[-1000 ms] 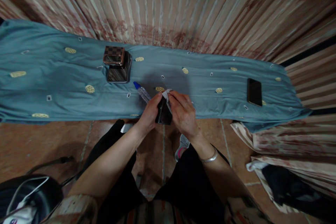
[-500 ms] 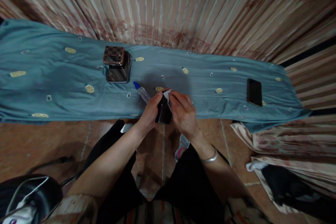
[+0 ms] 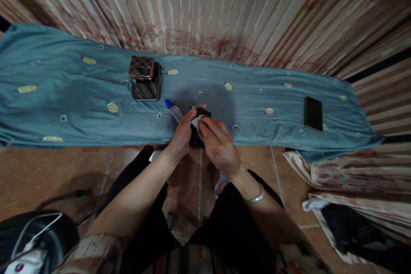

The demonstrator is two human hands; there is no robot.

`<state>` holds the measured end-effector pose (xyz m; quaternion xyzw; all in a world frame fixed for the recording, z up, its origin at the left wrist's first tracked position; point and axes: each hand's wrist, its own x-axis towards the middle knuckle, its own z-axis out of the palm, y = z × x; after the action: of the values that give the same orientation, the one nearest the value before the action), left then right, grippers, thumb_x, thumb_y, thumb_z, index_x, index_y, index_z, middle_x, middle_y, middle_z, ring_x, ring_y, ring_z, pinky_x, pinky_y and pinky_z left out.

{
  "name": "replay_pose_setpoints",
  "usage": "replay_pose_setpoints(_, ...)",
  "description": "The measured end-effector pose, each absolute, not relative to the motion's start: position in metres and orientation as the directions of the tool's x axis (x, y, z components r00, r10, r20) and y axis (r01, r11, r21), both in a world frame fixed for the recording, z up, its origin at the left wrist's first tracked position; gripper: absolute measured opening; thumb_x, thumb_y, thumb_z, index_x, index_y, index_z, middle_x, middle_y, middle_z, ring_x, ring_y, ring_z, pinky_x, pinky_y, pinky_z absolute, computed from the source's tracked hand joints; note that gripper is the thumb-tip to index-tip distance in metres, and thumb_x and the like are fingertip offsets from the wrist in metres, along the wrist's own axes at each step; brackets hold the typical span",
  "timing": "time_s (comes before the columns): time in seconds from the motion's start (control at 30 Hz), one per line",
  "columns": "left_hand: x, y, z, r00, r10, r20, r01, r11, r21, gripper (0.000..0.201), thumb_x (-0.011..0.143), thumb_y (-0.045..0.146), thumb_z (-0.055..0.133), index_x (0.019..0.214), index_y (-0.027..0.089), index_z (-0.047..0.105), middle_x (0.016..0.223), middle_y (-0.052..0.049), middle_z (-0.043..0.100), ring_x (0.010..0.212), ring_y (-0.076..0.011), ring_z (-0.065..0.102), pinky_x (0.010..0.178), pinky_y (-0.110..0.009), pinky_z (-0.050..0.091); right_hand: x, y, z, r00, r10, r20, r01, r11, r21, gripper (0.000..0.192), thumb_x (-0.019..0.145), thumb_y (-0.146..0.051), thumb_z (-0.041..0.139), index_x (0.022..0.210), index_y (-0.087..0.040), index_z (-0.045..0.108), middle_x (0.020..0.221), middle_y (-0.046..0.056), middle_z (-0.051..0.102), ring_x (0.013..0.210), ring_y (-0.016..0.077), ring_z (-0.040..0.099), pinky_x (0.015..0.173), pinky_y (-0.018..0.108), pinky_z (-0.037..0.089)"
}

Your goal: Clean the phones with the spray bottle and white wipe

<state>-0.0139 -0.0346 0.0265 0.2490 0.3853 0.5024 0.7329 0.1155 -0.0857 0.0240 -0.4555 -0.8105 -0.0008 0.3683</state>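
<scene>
My left hand point(image 3: 183, 132) grips a dark, flat-sided object point(image 3: 206, 114) by its left side; fingers and cloth hide much of it, so its kind is unclear. Pinched in my right hand point(image 3: 221, 143) is a small white wipe point(image 3: 197, 122), pressed against the upper face of that dark object. Just left of my left hand lies a slim clear bottle with a blue cap point(image 3: 173, 109), its lower end hidden by the hand.
A teal patterned cloth point(image 3: 250, 130) covers the long narrow table. A glossy dark item with a checkered top point(image 3: 143, 68) stands at left, and a black phone point(image 3: 313, 113) lies at right. Pleated curtains point(image 3: 205, 17) hang behind. A black stool with a white cable point(image 3: 45, 231) is lower left.
The dark object has tilted so more of its broad face shows. My right hand with the wipe has moved slightly left and down across it.
</scene>
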Motion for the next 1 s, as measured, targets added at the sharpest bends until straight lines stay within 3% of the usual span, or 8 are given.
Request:
replay_pose_setpoints(0.33,-0.004,-0.042,0.028,0.167,0.964,-0.208,-0.460,0.263,0.848,0.026,0.087,0.032,0.067,0.107,0.019,0.077,0.106,-0.003,0.076,0.104,-0.0189,0.069,0.096,-0.028,0.050,0.127,-0.075,0.020,-0.253,0.738,0.626,0.752,0.557,-0.352,0.040,0.109,-0.017,0.044,0.140,-0.018,0.070,0.133,0.016,0.075,0.121,0.0269,0.071,0.108,0.047,0.060)
replay_pose_setpoints(0.53,-0.014,-0.032,0.027,0.140,0.945,-0.295,-0.502,0.324,0.802,0.033,0.093,0.043,0.064,0.115,0.021,0.075,0.101,-0.004,0.075,0.092,-0.0179,0.068,0.086,-0.028,0.053,0.112,-0.089,0.024,-0.312,0.734,0.603,0.747,0.582,-0.322,0.038,0.108,-0.014,0.047,0.137,-0.016,0.071,0.132,0.015,0.076,0.122,0.0257,0.071,0.108,0.045,0.061)
replay_pose_setpoints(0.73,-0.024,-0.031,0.029,0.110,0.960,-0.256,-0.494,0.276,0.824,0.033,0.097,0.043,0.063,0.117,0.021,0.077,0.101,-0.004,0.075,0.091,-0.0183,0.068,0.081,-0.027,0.053,0.104,-0.094,0.027,-0.361,0.716,0.598,0.721,0.621,-0.308,0.039,0.108,-0.011,0.046,0.138,-0.015,0.070,0.131,0.014,0.076,0.122,0.0241,0.071,0.108,0.041,0.062)
replay_pose_setpoints(0.87,-0.021,-0.031,0.029,0.119,0.952,-0.283,-0.513,0.303,0.803,0.032,0.098,0.041,0.062,0.117,0.021,0.077,0.097,-0.004,0.075,0.086,-0.0169,0.067,0.082,-0.028,0.053,0.107,-0.091,0.025,-0.334,0.708,0.622,0.711,0.622,-0.327,0.039,0.108,-0.011,0.046,0.136,-0.015,0.071,0.130,0.015,0.077,0.123,0.0246,0.071,0.108,0.043,0.061)
replay_pose_setpoints(1.0,-0.013,-0.032,0.029,0.130,0.943,-0.306,-0.512,0.328,0.794,0.029,0.097,0.036,0.059,0.114,0.020,0.078,0.103,-0.004,0.076,0.096,-0.0181,0.069,0.089,-0.028,0.053,0.112,-0.087,0.024,-0.294,0.730,0.617,0.728,0.589,-0.350,0.038,0.109,-0.013,0.044,0.135,-0.017,0.072,0.130,0.014,0.077,0.122,0.0252,0.072,0.107,0.046,0.061)
